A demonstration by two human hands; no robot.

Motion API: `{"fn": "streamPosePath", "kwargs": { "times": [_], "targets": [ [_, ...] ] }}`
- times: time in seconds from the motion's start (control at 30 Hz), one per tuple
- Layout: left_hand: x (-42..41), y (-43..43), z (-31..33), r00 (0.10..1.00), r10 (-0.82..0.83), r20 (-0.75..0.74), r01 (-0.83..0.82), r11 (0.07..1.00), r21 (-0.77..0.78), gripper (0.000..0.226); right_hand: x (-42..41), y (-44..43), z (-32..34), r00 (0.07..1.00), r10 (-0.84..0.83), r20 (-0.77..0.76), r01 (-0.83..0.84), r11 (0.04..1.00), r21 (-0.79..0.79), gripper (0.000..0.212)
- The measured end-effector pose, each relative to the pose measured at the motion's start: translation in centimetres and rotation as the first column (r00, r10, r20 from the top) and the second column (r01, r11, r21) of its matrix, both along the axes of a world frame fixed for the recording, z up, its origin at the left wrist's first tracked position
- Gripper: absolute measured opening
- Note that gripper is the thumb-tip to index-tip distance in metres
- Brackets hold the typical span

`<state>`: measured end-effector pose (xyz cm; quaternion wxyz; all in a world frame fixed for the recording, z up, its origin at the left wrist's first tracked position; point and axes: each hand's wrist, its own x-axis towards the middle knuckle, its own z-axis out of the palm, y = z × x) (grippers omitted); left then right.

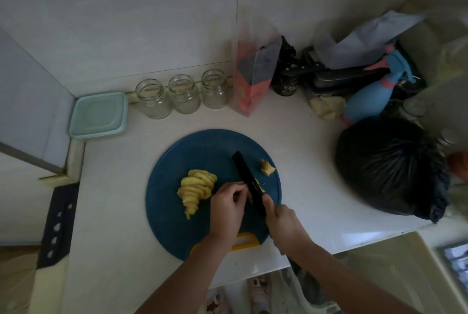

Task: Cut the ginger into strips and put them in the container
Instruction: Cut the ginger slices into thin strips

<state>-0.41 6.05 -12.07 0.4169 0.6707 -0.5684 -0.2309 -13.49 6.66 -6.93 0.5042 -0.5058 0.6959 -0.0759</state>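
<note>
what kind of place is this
Most likely a home kitchen counter: sliced ginger on a round blue cutting board, a black knife in the right hand, and three empty glass jars against the tiled wall.

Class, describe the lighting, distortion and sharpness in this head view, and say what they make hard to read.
Head view: dim, underexposed; wide-angle bends the counter edge; ginger slices stand out on the board; the black knife nearly merges with it; whether the left hand holds anything is unclear; corners soft.

Ginger slices lie on the board, left of the knife.
</note>
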Motion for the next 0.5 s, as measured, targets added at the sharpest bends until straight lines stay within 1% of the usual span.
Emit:
{"fn": "streamPosePath", "kwargs": {
  "times": [0.1, 0.2, 0.5],
  "targets": [
    [0.1, 0.0, 0.0, 1.000, -0.018, 0.015, 0.019, 1.000, -0.020, 0.012, -1.5, 1.4, 0.3, 0.989, -0.096, 0.111, 0.085, 0.991, 0.105, 0.058],
    [0.1, 0.2, 0.1, 0.999, -0.032, 0.021, 0.033, 0.999, -0.019, 0.013, -1.8, 1.4, 0.9, 0.970, -0.156, 0.188, 0.135, 0.983, 0.123, 0.058],
    [-0.1, 0.6, 0.0, 1.000, -0.028, -0.003, 0.027, 1.000, -0.010, 0.017, -0.4, 0.6, 1.3, 0.983, -0.115, 0.146, 0.102, 0.991, 0.091, 0.060]
  ]
}}
